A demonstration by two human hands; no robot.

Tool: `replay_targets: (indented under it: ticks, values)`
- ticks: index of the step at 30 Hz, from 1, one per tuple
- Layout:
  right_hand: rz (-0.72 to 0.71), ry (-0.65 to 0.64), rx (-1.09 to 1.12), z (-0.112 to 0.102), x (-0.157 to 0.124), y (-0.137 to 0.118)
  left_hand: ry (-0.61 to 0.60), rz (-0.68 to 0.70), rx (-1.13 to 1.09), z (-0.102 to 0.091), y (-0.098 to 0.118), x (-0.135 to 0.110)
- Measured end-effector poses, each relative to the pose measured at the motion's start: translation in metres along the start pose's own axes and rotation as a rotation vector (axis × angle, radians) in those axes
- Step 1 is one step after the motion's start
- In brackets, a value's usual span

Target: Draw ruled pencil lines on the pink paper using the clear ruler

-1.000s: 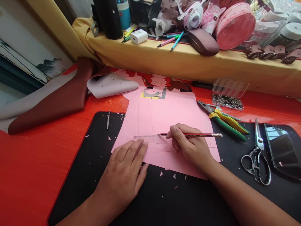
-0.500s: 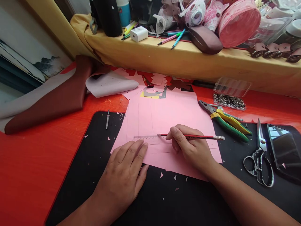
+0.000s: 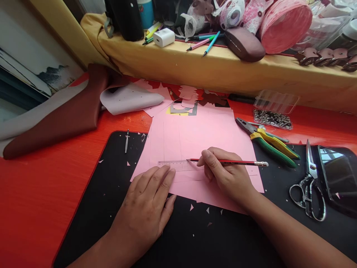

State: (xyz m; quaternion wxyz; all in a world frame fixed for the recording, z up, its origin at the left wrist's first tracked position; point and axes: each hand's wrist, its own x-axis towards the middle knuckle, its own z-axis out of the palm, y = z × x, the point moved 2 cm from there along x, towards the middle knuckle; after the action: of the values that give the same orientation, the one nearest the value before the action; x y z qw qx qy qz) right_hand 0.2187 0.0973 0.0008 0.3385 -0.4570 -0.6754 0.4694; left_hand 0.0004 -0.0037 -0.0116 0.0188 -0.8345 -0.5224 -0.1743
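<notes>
A sheet of pink paper (image 3: 206,130) with thin pencil lines lies partly over the black mat (image 3: 195,245). My left hand (image 3: 147,201) lies flat with its fingers stretched out, the fingertips pressing the lower edge of a clear ruler (image 3: 170,162) on the paper. In my right hand (image 3: 223,171) is a red and black pencil (image 3: 237,162), pinched between thumb and fingers. Its tip touches down at the ruler's upper edge, and its eraser end points right. The right part of the ruler is hidden by my right hand.
On the right are pliers (image 3: 267,143), scissors (image 3: 309,182) and a phone (image 3: 338,175). A clear box of small metal parts (image 3: 273,118) stands behind them. Rolled brown leather (image 3: 61,119) lies left. A cloth-covered ledge (image 3: 178,67) runs along the back. Paper scraps dot the mat.
The view has shifted very slightly. Both hands, the pencil and the ruler stay in nearly the same place on the paper.
</notes>
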Motion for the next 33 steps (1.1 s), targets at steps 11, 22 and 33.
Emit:
replay_targets:
  ticks: [11, 22, 33]
  values:
    - [-0.005, 0.018, 0.017, 0.0012, -0.0005, 0.0011, 0.001, 0.015, 0.01, -0.0004, -0.0001, 0.0002]
    - [-0.001, 0.014, 0.019, 0.0007, -0.001, 0.0013, 0.003, 0.008, 0.012, -0.0006, -0.0002, 0.0004]
    - [0.015, 0.02, 0.044, 0.0003, -0.002, 0.0019, 0.004, 0.009, 0.01, -0.0003, -0.0003, 0.0006]
